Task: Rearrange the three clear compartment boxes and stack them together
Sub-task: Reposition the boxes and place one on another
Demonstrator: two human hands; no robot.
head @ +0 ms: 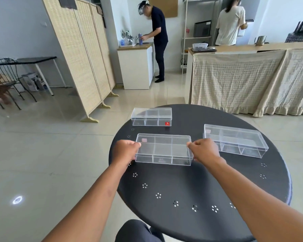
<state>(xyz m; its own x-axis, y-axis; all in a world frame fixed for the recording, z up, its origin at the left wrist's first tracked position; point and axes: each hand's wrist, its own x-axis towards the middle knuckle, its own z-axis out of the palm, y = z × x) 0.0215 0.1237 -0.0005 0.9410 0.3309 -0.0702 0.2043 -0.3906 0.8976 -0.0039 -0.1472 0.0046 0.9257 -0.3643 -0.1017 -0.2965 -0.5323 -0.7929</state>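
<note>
So the surface is a round black table (199, 182), matte top with little clusters of punched holes running around the rim. Three clear compartment boxes sit right on it, none stacked. The near box (164, 149) is toward the front left, lid on, dividers showing through. The far box (151, 117) sits at the back left edge with a small red sticker on its front. The right box (235, 140) is off to the right, angled a bit, apart from the other two.

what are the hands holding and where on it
The near box, gripped at its two short ends: left hand on the left end, right hand on the right.
</note>
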